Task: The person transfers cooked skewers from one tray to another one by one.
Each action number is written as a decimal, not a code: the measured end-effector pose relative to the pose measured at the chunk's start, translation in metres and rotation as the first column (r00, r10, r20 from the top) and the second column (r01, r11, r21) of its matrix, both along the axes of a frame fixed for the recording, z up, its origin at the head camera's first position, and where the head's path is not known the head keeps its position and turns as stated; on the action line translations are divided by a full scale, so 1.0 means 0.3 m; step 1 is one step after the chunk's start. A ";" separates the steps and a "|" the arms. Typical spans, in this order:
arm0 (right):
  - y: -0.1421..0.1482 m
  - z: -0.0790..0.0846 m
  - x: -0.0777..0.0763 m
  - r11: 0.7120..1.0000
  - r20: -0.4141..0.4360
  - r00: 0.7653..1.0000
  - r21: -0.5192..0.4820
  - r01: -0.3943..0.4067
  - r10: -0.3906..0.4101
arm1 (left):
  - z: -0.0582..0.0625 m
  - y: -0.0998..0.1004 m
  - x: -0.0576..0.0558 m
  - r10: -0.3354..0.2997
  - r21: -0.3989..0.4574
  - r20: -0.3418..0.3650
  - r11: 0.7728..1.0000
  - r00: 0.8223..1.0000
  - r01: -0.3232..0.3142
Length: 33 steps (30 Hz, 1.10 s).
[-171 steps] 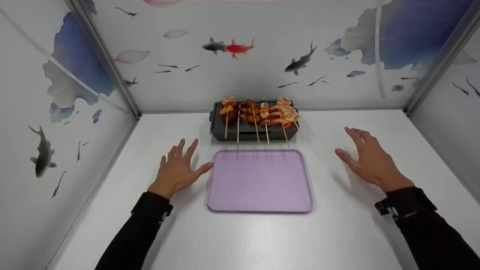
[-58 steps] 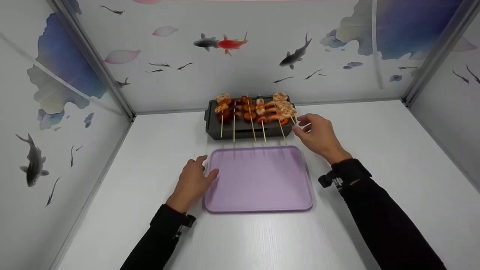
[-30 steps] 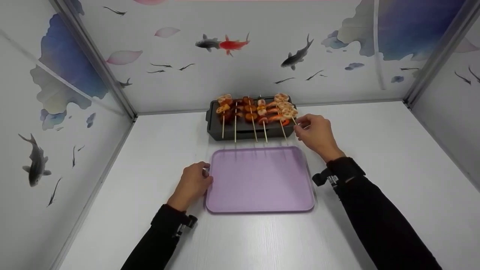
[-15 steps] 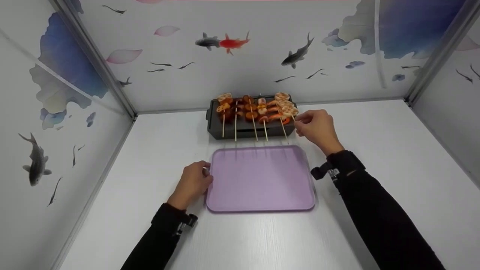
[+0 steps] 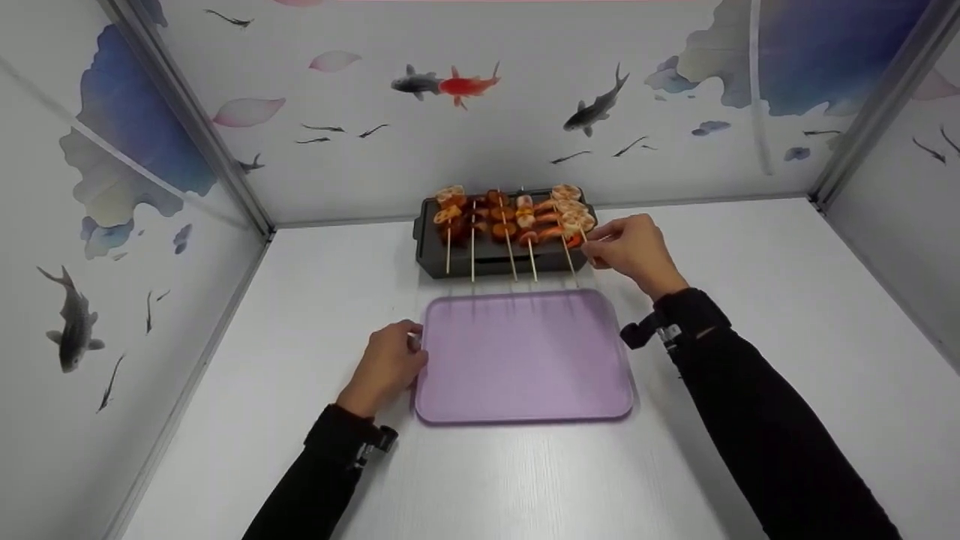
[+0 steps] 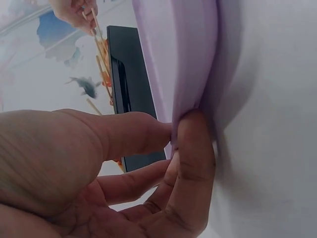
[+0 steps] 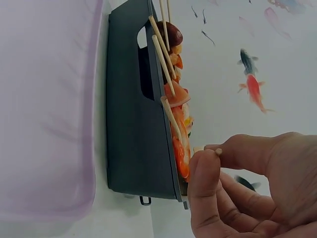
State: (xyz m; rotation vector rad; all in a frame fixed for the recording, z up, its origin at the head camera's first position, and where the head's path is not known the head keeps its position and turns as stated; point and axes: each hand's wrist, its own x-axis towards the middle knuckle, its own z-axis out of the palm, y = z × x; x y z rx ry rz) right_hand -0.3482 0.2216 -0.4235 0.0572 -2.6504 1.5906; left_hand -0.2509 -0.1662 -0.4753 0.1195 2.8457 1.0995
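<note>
My left hand [image 5: 384,365] grips the left rim of a lavender rectangular tray [image 5: 525,360]. In the left wrist view the thumb lies over the rim and a finger [image 6: 194,153] is curled beneath it. At the back, my right hand [image 5: 636,251] pinches the stick end of the rightmost skewer, a lotus root skewer [image 5: 577,219], between thumb and finger. Its food end is still over the black grill [image 5: 431,259]. The right wrist view shows only the tip of that stick [image 7: 218,151] between the fingertips.
Several other skewers lie side by side on the grill, among them a shrimp skewer [image 5: 551,223] and another lotus root skewer [image 5: 448,216]; their sticks overhang the front edge. The grill stands against the back wall [image 5: 337,180], just behind the tray. Side walls enclose the white table [image 5: 330,300].
Both hands were apart and spread at first. The left came onto the tray rim and gripped it; the right reached the lotus root skewer and pinched its stick, lately shifting slightly left and back.
</note>
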 end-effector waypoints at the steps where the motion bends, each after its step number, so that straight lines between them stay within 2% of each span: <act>1: 0.000 0.004 -0.001 1.000 0.010 1.000 -0.021 -0.010 0.010 | 0.001 0.000 0.000 -0.002 0.002 0.004 1.000 1.000 0.002; 7: 0.000 0.025 -0.010 0.991 0.080 0.995 -0.128 -0.047 0.057 | 0.002 0.001 -0.004 0.001 0.029 0.039 1.000 0.999 -0.002; 11: 0.001 0.027 -0.022 0.988 0.127 0.990 -0.147 -0.039 0.058 | 0.001 0.004 -0.005 0.012 0.052 0.064 0.999 0.998 -0.016; 16: 0.000 0.022 -0.027 0.986 0.172 0.984 -0.165 -0.024 0.053 | 0.002 0.005 -0.002 0.009 0.031 0.056 0.999 0.998 -0.011; 28: -0.012 0.013 -0.017 0.977 0.161 0.985 -0.212 -0.028 0.063 | -0.003 0.000 0.002 -0.007 0.025 0.033 1.000 0.999 0.006; 33: -0.015 0.001 -0.011 0.970 0.165 0.985 -0.242 -0.010 0.052 | -0.001 0.001 0.006 -0.008 0.044 0.047 0.999 0.999 0.006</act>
